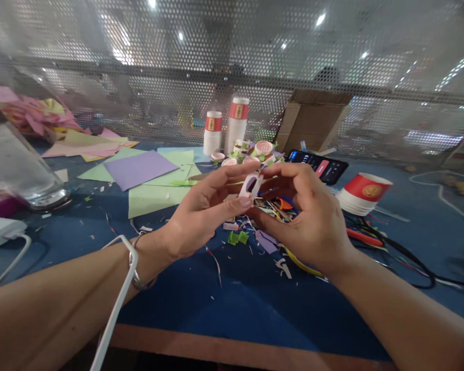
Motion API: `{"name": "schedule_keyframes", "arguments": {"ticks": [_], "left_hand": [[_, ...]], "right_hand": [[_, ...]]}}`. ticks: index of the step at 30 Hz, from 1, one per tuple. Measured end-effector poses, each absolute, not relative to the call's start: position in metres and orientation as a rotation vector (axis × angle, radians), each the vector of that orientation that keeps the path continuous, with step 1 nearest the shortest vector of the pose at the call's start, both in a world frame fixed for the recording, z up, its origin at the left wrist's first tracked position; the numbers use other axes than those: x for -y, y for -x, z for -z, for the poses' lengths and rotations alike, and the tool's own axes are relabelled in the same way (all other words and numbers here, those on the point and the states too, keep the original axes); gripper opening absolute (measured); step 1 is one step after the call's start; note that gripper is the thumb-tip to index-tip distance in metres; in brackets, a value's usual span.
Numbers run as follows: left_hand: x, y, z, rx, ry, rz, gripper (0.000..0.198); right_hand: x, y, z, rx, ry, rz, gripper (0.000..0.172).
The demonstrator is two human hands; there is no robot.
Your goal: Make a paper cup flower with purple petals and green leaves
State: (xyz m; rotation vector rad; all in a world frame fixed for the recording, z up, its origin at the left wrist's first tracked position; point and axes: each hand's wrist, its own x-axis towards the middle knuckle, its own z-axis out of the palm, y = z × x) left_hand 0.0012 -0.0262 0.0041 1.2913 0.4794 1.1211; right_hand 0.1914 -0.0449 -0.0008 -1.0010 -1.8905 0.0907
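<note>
The left hand and the right hand meet above the middle of the blue table, and between them sits a white paper piece with a dark oval cut-out. The left thumb and forefinger pinch it from the left; the right hand's fingertips close on its right edge, the other fingers curled in. A metal bracelet circles the left wrist, and a white cable lies across that forearm.

Just under the hands lie green scraps and other paper bits. To the far left are a purple sheet and green sheets. Two stacks of paper cups stand far in the middle, before a perforated screen. A phone lies just beyond the right hand, and a tipped stack of red cups lies to the right. A glass jar stands at the left edge
</note>
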Motion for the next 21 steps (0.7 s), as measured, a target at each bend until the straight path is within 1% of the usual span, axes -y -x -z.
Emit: {"name": "schedule_keyframes", "arguments": {"ticks": [9, 16, 21], "left_hand": [[0.020, 0.002, -0.005, -0.463, -1.295, -1.093, 0.039], [0.019, 0.004, -0.002, -0.473, -1.283, -1.028, 0.043], [0.011, 0.006, 0.002, -0.434, -1.300, -0.989, 0.041]], "right_hand": [[0.044, -0.195, 0.000, 1.929, 0.993, -0.040, 0.042], [0.041, -0.198, -0.003, 1.940, 0.953, -0.104, 0.038], [0.041, -0.200, -0.002, 1.933, 0.958, -0.169, 0.038]]}}
